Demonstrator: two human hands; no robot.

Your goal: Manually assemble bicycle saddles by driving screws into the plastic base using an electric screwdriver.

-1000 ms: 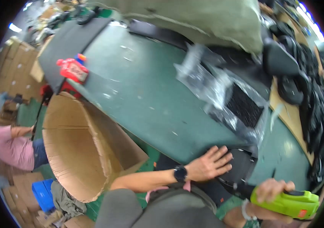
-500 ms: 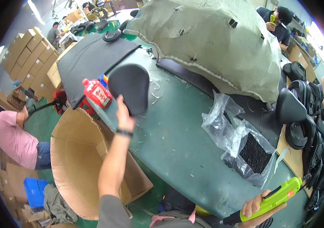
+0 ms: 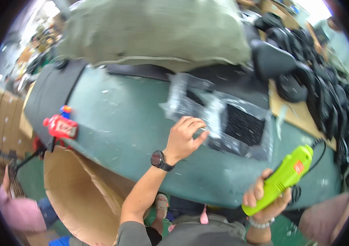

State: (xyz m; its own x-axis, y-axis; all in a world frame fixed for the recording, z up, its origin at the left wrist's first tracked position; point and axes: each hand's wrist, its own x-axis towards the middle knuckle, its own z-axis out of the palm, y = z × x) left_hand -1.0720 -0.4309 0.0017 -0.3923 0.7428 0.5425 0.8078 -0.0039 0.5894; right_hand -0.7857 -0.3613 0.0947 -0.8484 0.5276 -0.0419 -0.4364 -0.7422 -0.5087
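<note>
My left hand [image 3: 184, 139], with a dark watch [image 3: 158, 159] on the wrist, is over the green table [image 3: 117, 119]. Its fingers are loosely bent and apart, with nothing seen in them. Right beside its fingertips lies a clear plastic bag [image 3: 213, 117]. Small black pieces [image 3: 244, 126], which look like screws, fill the bag's open part. At the table's near right edge my right hand [image 3: 270, 203] is wrapped round a lime-green electric screwdriver [image 3: 287, 174]. A cable runs from the tool's upper end; its tip is hidden.
A large grey-green sack [image 3: 154, 33] lies across the far side. Black padded seats [image 3: 309, 82] pile up at the right. A red bottle [image 3: 61, 127] stands at the table's left edge, above an open cardboard box [image 3: 74, 184]. People in pink show at both lower sides.
The black saddle my left hand held is out of it and no longer seen. That hand has moved right to the plastic bag. The screwdriver has tilted more upright; the view has turned right.
</note>
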